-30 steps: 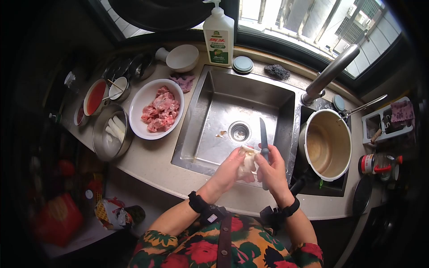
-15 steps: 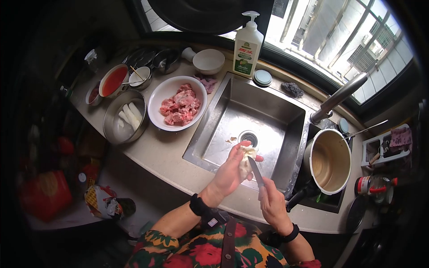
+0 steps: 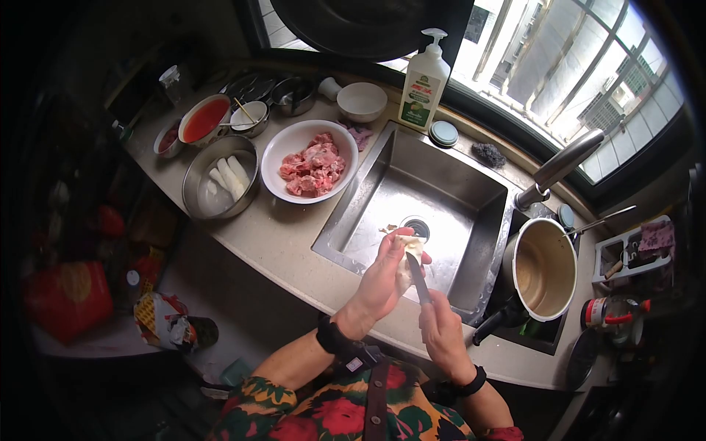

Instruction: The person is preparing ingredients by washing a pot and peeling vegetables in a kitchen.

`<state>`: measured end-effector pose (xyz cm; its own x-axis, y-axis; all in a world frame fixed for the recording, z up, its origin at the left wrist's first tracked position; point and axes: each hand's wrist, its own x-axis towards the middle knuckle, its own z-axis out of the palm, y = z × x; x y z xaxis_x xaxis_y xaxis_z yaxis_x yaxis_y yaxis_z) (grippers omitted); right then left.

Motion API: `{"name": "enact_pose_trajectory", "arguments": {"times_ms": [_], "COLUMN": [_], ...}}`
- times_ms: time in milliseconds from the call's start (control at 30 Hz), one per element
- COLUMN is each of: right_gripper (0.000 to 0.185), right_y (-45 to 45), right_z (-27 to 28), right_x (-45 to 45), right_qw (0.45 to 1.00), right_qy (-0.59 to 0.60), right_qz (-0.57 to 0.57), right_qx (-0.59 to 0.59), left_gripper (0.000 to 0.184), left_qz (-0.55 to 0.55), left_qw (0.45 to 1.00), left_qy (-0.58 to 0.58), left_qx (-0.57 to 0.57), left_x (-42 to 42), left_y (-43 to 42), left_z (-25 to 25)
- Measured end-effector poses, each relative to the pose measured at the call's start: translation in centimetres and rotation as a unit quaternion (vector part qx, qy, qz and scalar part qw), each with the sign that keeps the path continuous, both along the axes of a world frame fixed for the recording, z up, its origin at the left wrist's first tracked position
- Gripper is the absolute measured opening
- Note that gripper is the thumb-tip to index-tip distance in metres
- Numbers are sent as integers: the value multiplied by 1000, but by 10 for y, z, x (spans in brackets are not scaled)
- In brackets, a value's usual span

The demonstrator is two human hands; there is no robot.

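Over the near edge of the steel sink (image 3: 382, 202), my left hand (image 3: 380, 283) is closed round a pale, whitish piece of food (image 3: 407, 268). My right hand (image 3: 444, 331) grips the handle of a knife (image 3: 418, 279), whose dark blade lies against the pale piece. Left of the sink stands a white bowl (image 3: 273, 165) of raw meat chunks (image 3: 315, 167). Beside that bowl, a steel bowl (image 3: 193, 184) holds white peeled pieces (image 3: 234, 176). Some brownish scraps lie near the drain (image 3: 416, 226).
A large pot (image 3: 544, 268) with a dark handle stands right of the sink, near the faucet (image 3: 559, 169). Behind the sink are a pump bottle (image 3: 424, 88), a round lid (image 3: 443, 133) and a scouring pad (image 3: 488, 154). A bowl of red liquid (image 3: 206, 120) stands back left.
My right hand has turned the knife from pointing away to lying blade-first against the pale piece. The view has shifted, so the counter things appear farther right.
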<state>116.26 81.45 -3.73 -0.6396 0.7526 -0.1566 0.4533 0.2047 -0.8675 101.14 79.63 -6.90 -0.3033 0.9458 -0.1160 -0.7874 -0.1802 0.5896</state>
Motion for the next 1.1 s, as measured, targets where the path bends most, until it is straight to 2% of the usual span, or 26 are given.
{"name": "enact_pose_trajectory", "arguments": {"times_ms": [167, 300, 500, 567, 600, 733, 867, 933, 967, 1033, 1067, 1100], "right_gripper": [20, 21, 21, 22, 22, 23, 23, 23, 23, 24, 24, 24], "right_y": [-2, -4, -6, -10, -12, -10, -6, 0, 2, 4, 3, 0], "right_z": [-4, -2, -6, -9, -8, -7, -12, -14, -16, -23, -26, -27], "right_x": [6, 6, 1, -3, -7, -10, -10, -7, -5, -2, -2, -3], "right_qw": [996, 997, 999, 984, 982, 991, 986, 999, 999, 994, 980, 980], "right_qy": [-36, -35, -5, 37, 50, 25, 42, -11, -10, 8, 36, 36], "right_qz": [23, 24, 9, -27, -28, -16, -15, 17, 20, 26, 7, 9], "right_qx": [78, 64, -39, -174, -181, -130, -159, -45, -46, -102, -195, -195], "left_gripper": [31, 31, 32, 32, 32, 31, 31, 31, 31, 32, 32, 32], "left_qz": [-3, -17, -4, 43, 41, 82, 78, 47, 13, -1, -16, -15], "left_qw": [999, 999, 1000, 998, 998, 995, 991, 993, 993, 993, 992, 992], "left_qy": [32, 29, 16, 44, 43, 63, 100, 102, 104, 104, 103, 104], "left_qx": [-12, -11, -19, -10, -10, -15, -30, -40, -48, -59, -67, -67], "left_x": [-7, -6, 1, 4, 4, 6, 3, -3, -5, -7, -7, -5], "left_y": [-3, -3, 4, 7, 8, 10, 11, 10, 9, 10, 11, 13], "left_z": [0, -4, -7, -11, -12, -9, -11, -15, -17, -19, -20, -20]}}
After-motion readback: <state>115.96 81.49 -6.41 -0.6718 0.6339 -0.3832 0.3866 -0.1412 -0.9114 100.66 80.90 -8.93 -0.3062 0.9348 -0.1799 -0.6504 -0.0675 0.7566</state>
